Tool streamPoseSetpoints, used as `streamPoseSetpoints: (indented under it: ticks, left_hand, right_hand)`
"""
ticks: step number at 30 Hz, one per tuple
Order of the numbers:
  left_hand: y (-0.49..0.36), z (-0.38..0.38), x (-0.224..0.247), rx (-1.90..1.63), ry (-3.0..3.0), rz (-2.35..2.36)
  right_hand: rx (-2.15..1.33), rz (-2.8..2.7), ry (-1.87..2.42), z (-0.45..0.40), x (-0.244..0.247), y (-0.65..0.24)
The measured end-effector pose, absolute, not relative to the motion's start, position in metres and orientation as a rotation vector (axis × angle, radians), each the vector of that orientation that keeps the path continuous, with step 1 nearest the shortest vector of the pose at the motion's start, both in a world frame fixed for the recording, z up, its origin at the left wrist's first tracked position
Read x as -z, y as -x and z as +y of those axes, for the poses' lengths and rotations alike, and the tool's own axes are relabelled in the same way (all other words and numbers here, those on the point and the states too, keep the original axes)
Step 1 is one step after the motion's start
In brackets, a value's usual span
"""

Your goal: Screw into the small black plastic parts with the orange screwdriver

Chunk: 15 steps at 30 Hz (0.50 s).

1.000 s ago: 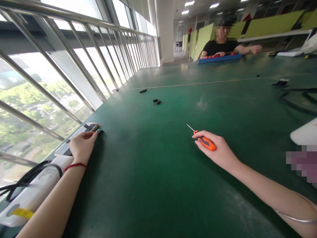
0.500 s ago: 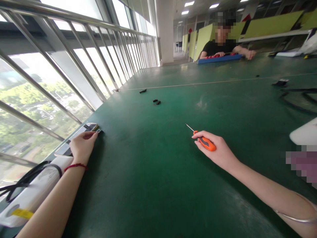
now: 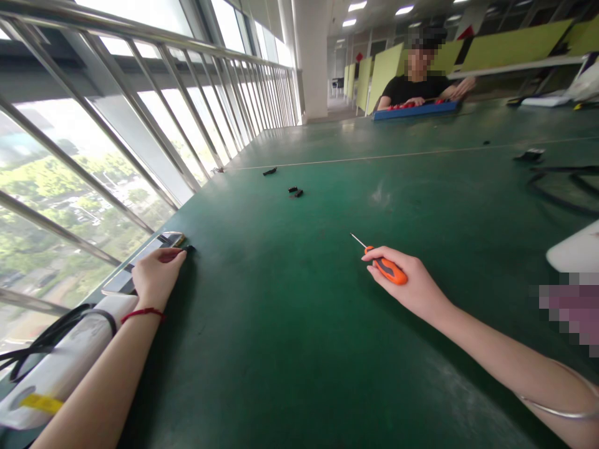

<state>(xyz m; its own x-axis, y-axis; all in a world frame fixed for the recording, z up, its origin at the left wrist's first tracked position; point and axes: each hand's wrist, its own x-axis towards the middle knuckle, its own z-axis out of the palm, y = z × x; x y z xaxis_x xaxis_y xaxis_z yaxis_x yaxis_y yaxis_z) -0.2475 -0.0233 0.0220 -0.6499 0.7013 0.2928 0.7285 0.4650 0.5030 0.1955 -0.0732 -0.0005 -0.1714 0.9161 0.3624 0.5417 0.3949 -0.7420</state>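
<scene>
Orange-and-grey-handled screwdriver [image 3: 392, 271] with a thin metal shaft, gripped in the right hand [image 3: 422, 284] over the green worktop [image 3: 281, 324], its long axis pointing away and leftward; well to its left, the left hand [image 3: 156, 274] pinches a small black piece [image 3: 189, 248] of unclear shape

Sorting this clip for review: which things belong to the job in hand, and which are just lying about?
Seemingly in use:
screwdriver, in the right fingers
dark piece, pinched by the left fingers
flat panel by the left fingers, role unclear

Apparently lying about:
black bits
black strip, beyond them
white block, left
black cable, right
</scene>
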Motion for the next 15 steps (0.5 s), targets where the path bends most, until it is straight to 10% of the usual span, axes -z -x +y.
streamPoseSetpoints:
  ticks: [15]
  left_hand:
    - [0.237, -0.023, -0.021, 0.995, 1.399, -2.535]
  right_hand:
    - [-0.590, -1.845, 1.259, -0.074, -0.001, -0.195]
